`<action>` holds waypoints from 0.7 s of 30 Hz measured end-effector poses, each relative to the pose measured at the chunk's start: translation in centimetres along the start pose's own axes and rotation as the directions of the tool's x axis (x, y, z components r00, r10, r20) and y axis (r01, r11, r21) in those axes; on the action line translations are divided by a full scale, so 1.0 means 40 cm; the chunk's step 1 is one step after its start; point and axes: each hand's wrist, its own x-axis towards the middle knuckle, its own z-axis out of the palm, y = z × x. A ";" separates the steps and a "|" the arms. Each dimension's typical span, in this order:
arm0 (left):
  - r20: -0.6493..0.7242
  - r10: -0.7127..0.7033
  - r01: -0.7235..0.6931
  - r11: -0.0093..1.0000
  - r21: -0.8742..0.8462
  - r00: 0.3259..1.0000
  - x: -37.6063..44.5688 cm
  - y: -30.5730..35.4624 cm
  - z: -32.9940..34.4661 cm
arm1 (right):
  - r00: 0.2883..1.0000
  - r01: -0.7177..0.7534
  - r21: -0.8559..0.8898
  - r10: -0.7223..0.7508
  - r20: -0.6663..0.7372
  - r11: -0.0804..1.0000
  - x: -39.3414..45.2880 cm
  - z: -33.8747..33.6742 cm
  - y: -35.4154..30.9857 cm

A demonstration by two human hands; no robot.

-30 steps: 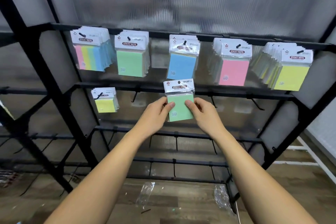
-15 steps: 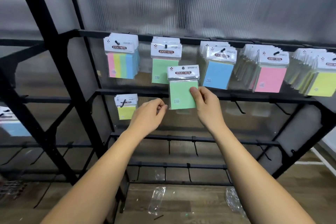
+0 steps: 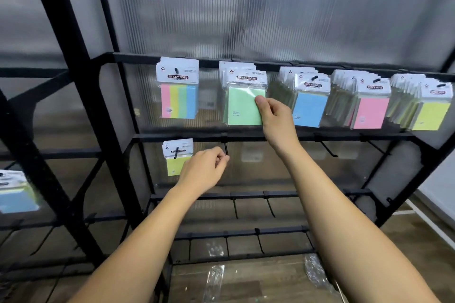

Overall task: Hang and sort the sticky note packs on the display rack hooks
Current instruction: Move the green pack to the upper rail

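My right hand (image 3: 274, 118) pinches the right edge of a green sticky note pack (image 3: 242, 106), held up against the green stack on the top rail of the black display rack (image 3: 103, 115); whether it sits on the hook is hidden. My left hand (image 3: 205, 170) is lower, fingers loosely curled near a bare hook (image 3: 226, 149) on the second rail, holding nothing. Along the top rail hang a multicolour pack (image 3: 178, 98), blue packs (image 3: 310, 108), pink packs (image 3: 370, 112) and yellow packs (image 3: 429, 114). A small yellow pack (image 3: 176, 158) hangs on the second rail.
Bare hooks (image 3: 328, 150) line the second rail and the lower rails (image 3: 270, 208). Clear plastic wrappers (image 3: 214, 280) lie on the wooden floor under the rack. A neighbouring rack at the left holds a blue and yellow pack (image 3: 17, 197). A ribbed translucent panel backs the rack.
My right hand has lifted the green pack from the second-rail height up to the green stack on the top rail. My left hand has let go and stays low by the bare hook.
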 end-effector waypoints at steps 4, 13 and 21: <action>-0.008 0.020 -0.020 1.000 -0.004 1.000 -0.007 -0.023 -0.009 | 1.000 -0.012 -0.031 0.012 -0.014 0.999 0.003 0.014 -0.009; -0.007 0.051 -0.051 0.998 -0.026 0.999 -0.018 -0.049 -0.019 | 0.999 -0.035 -0.051 0.033 -0.029 0.998 -0.010 0.027 -0.011; -0.007 0.069 -0.069 0.997 -0.022 0.998 -0.030 -0.048 -0.018 | 0.996 -0.084 -0.060 0.082 -0.042 0.995 -0.005 0.033 0.000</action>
